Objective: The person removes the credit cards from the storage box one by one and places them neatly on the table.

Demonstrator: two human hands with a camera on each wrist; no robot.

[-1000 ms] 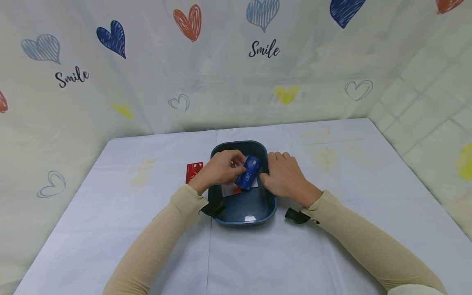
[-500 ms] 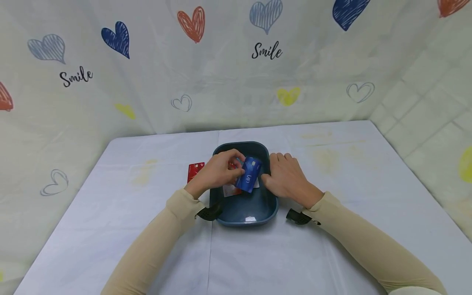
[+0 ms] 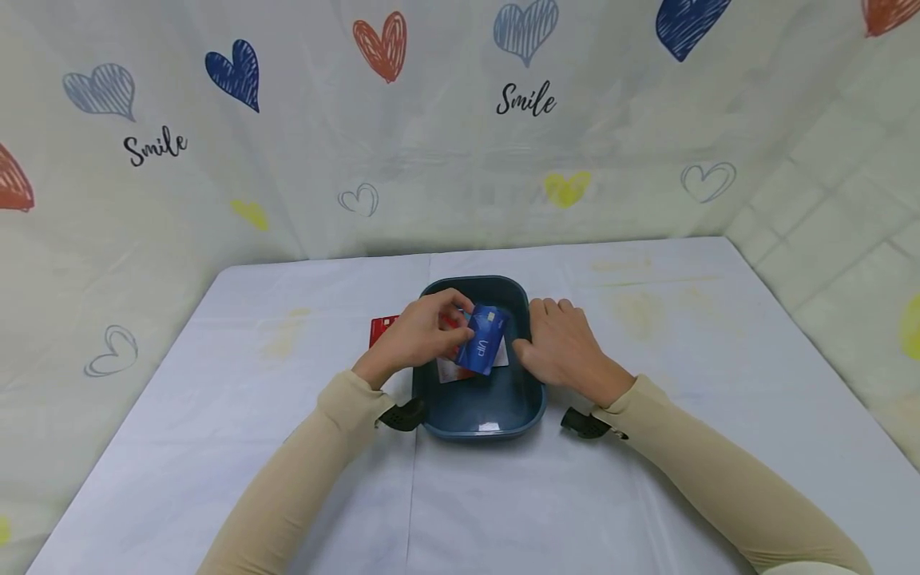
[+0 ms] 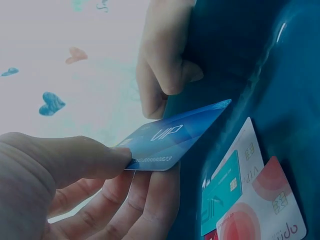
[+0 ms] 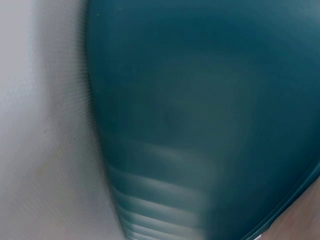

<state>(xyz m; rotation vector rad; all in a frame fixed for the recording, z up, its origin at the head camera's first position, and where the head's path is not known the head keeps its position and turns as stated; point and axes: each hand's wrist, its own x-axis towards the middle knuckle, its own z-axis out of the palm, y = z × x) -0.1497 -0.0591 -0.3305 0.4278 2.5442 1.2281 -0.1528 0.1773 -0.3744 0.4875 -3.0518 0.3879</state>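
My left hand (image 3: 420, 331) pinches a blue VIP card (image 3: 485, 339) between thumb and fingers, over the dark blue plastic tray (image 3: 489, 415). The card is tilted, and its face shows in the left wrist view. Beneath it in the tray lie a white card with red circles (image 4: 280, 200), a teal card (image 4: 222, 192) and a white VIP card (image 4: 247, 145), overlapping; a bit of red shows under them. My right hand (image 3: 564, 347) grips the tray's right rim, thumb inside. The tray's outer wall (image 5: 175, 100) fills most of the right wrist view.
A red card (image 3: 381, 326) lies on the table left of the tray, partly hidden by my left hand. A white cloth (image 3: 287, 447) covers the table. Behind it hangs a pale curtain (image 3: 446, 160) printed with hearts. Dark wrist cameras sit below both cuffs.
My left hand has drawn slightly left with the blue card, whose face has turned more toward the head camera. The right hand stays on the rim. The head view has shifted a little.
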